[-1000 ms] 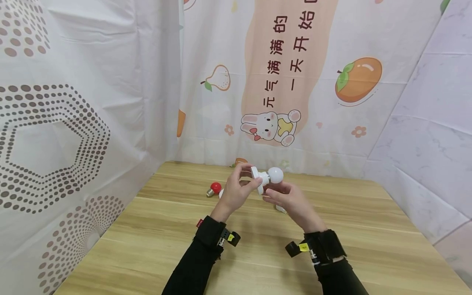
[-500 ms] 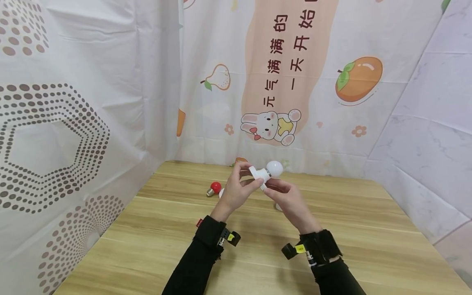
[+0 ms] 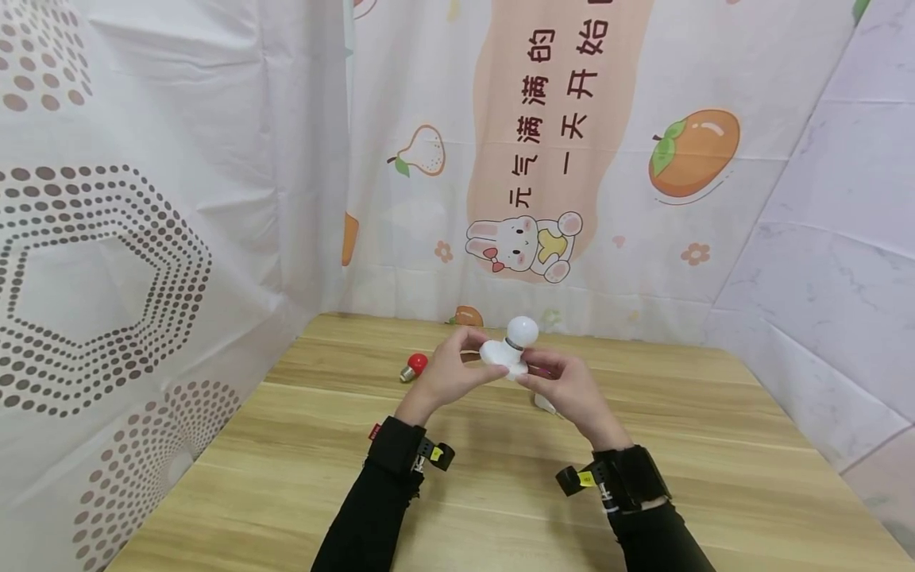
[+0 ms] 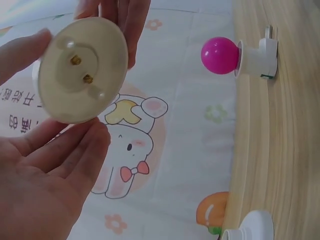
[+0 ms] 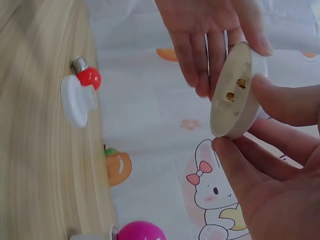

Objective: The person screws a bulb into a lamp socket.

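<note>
Above the table, both hands hold a round white lamp holder (image 3: 493,352) with a white light bulb (image 3: 523,330) seated in it, the bulb pointing up and slightly right. My left hand (image 3: 445,375) grips the left side of the base between thumb and fingers. On the opposite side, the right hand (image 3: 569,391) pinches the rim with thumb and fingertips. The hollow underside (image 4: 82,70) with two brass screws faces the left wrist camera; there the bulb is hidden behind the base. The right wrist view also shows this underside.
A red bulb (image 3: 418,364) lies on the wooden table (image 3: 314,413) left of the hands. Beside it stands another white lamp holder (image 5: 74,102). A pink bulb (image 4: 219,55) sits in a white plug-in socket (image 4: 267,57) beyond the right hand. A printed curtain (image 3: 415,214) hangs behind.
The lamp holder has been turned so that its bulb, which pointed right, now stands closer to upright. My left hand has shifted slightly left, and both hands keep their hold.
</note>
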Motion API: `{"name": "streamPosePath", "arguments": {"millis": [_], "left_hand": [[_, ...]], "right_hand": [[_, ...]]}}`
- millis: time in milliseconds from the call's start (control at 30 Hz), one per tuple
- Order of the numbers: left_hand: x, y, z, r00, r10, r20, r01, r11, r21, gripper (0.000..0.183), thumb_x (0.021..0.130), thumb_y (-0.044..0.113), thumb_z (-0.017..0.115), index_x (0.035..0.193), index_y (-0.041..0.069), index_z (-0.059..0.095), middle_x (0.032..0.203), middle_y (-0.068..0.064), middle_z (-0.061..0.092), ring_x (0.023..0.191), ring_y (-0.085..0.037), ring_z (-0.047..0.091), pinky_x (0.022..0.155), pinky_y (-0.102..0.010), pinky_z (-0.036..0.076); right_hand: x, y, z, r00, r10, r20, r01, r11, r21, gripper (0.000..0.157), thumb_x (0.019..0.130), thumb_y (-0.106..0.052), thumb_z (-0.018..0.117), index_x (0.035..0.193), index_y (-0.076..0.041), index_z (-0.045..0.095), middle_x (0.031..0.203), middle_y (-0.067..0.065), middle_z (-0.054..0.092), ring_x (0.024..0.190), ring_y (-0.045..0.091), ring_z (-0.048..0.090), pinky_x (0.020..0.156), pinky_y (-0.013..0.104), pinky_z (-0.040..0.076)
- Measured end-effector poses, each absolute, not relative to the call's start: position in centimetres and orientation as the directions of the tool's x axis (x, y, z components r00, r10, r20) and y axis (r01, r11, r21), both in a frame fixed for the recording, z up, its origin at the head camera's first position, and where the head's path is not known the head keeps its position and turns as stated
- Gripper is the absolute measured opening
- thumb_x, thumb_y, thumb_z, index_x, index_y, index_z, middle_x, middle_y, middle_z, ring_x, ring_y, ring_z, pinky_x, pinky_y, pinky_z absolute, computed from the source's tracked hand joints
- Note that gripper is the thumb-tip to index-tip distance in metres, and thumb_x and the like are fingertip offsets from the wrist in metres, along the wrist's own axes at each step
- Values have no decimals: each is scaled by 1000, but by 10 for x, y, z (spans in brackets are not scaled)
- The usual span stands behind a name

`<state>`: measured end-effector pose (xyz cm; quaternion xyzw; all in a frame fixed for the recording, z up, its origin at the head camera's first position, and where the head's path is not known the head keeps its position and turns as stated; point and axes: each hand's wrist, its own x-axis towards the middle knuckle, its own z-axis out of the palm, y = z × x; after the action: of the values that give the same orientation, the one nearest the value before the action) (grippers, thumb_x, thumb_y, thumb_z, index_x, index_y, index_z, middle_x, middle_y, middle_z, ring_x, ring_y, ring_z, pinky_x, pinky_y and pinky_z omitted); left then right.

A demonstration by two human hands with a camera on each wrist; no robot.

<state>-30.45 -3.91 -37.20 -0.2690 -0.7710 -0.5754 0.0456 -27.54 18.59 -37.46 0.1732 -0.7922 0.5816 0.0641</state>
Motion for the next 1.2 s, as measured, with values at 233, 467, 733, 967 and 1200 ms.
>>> {"name": "streamPosePath", "arguments": {"millis": [233, 467, 733, 967, 1200], "left_hand": [[-311, -43, -380, -877, 377, 299, 429, 331, 841, 52, 79, 33, 89, 119, 9, 66, 115, -1, 67, 110, -20, 64, 97, -37, 53], [-323, -43, -400, -890, 401, 215, 383, 405, 830, 51, 79, 35, 89, 119, 10, 70, 110, 1, 72, 102, -14, 68, 88, -35, 56], [-332, -38, -421, -855, 481, 193, 415, 411, 811, 39, 81, 22, 88, 114, 7, 74, 106, -1, 72, 97, -14, 68, 87, -32, 55], [-336, -33, -434, -856, 505, 114, 392, 487, 780, 28, 81, 18, 88, 104, 7, 75, 94, 1, 72, 85, -9, 62, 78, -29, 52], [-335, -29, -440, -862, 505, 32, 345, 540, 768, 19, 81, 17, 87, 93, 7, 75, 82, 0, 68, 73, -11, 52, 68, -27, 43]], "right_hand": [[-283, 185, -385, -913, -238, 331, -398, 343, -851, 36, 88, 2, 76, 122, 12, 67, 132, 26, 61, 119, 40, 62, 90, 28, 56], [-291, 184, -399, -896, -286, 339, -436, 429, -791, 33, 86, 6, 76, 117, 14, 68, 127, 30, 62, 120, 45, 60, 90, 36, 56], [-300, 181, -421, -904, -332, 268, -413, 520, -747, 20, 84, 6, 77, 104, 7, 73, 113, 21, 71, 111, 39, 66, 93, 45, 56], [-302, 180, -431, -926, -315, 207, -365, 612, -701, 20, 79, 1, 81, 98, 0, 76, 98, 9, 73, 89, 21, 66, 79, 38, 56], [-301, 177, -437, -946, -292, 140, -306, 665, -681, 19, 78, 2, 81, 95, -4, 78, 94, 4, 71, 84, 18, 58, 78, 36, 50]]}}
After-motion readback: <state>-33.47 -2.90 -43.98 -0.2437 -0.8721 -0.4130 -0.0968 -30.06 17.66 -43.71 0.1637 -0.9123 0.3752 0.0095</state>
